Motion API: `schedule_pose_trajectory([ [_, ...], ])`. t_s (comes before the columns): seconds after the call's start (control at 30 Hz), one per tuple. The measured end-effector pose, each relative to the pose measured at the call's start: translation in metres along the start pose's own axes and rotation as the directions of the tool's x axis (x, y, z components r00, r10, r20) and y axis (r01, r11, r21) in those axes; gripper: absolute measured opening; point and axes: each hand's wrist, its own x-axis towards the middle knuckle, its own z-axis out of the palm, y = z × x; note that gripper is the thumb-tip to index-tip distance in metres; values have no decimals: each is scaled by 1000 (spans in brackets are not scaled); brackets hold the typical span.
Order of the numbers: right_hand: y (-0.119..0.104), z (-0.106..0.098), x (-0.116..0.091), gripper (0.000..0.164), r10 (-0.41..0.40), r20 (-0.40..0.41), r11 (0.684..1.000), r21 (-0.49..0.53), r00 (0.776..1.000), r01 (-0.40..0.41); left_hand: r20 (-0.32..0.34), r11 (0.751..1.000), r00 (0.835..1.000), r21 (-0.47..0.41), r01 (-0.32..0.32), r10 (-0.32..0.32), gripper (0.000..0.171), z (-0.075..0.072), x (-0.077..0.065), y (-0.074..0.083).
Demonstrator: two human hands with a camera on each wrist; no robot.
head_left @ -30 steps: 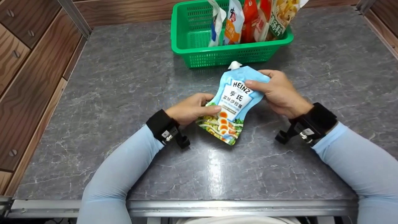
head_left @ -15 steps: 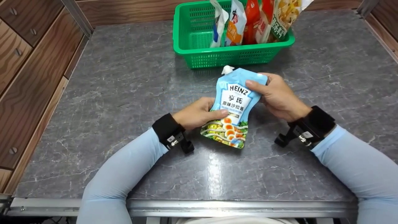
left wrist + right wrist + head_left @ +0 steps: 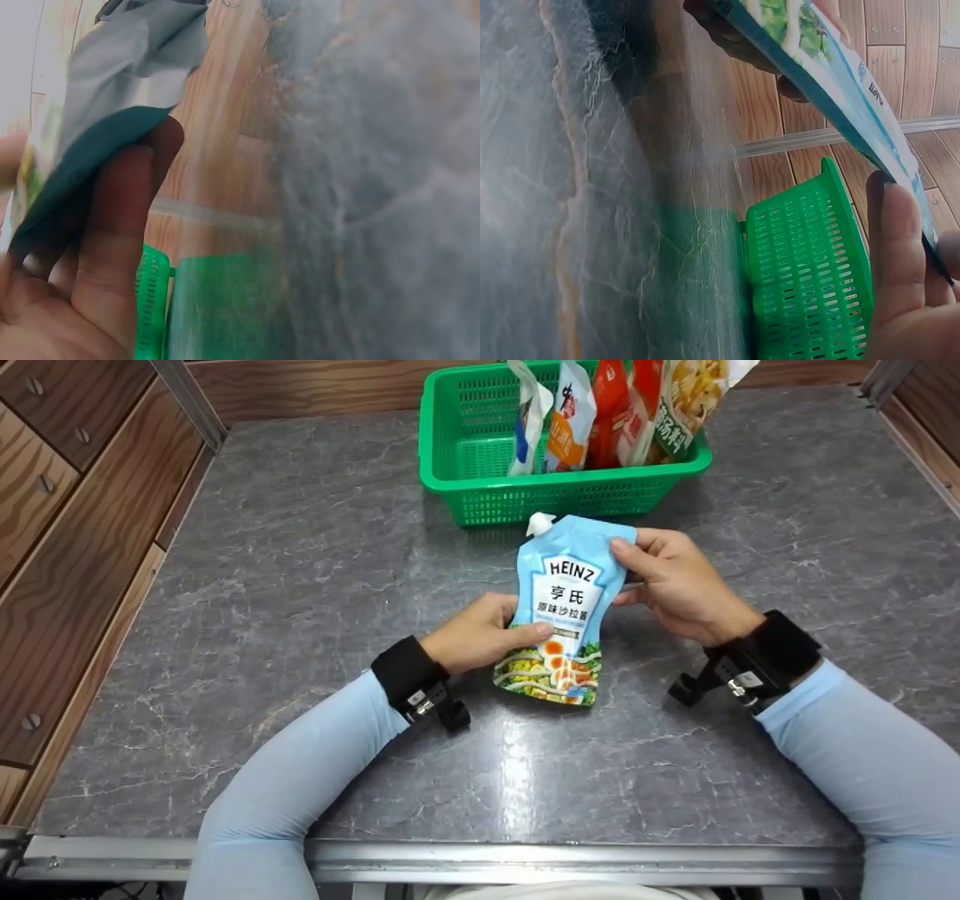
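Between both hands, a light blue Heinz salad dressing pouch [image 3: 568, 600] faces up in the head view, its white spout cap [image 3: 540, 523] at the top left corner. My left hand [image 3: 480, 636] pinches its left side low down, thumb across the front and fingers behind. At the upper right edge, my right hand [image 3: 679, 581] pinches the pouch with the thumb in front. In the left wrist view, fingers [image 3: 116, 225] press the back of the pouch [image 3: 135, 75]. The right wrist view shows the pouch [image 3: 840, 97] edge-on, above the table.
A green plastic basket [image 3: 555, 499] stands at the back of the grey marbled table [image 3: 300, 547]. Several food packets, including an orange and white one [image 3: 568, 424] and a red one [image 3: 609, 416], stand upright in its right part. Wooden panels [image 3: 97, 547] border the left and back.
The pouch has turned slightly so its printing is more upright, its cap shifting left. My left hand has moved a little right; my right hand has shifted its hold along the pouch's edge.
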Motion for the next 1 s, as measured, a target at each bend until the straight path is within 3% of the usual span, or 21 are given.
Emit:
schedule_pose_trajectory([
  [0.23,0,1,-2,35,-19,-23,1000,-8,1000,19,11,997,998,31,67,-67,29,0,2,2],
  [0.5,-3,3,-3,33,-37,-23,999,-13,999,37,30,994,997,82,68,-71,30,-1,4,1],
  [0.67,-5,7,-4,31,-96,-10,993,-65,995,96,38,993,998,107,54,-58,31,-3,3,2],
  [0.87,-13,14,-6,28,-192,-2,962,-196,981,188,50,990,998,138,21,-28,29,-2,-3,18],
  [1.0,-19,18,-6,26,-252,36,919,-304,967,251,42,985,999,170,-7,0,29,1,-11,32],
])
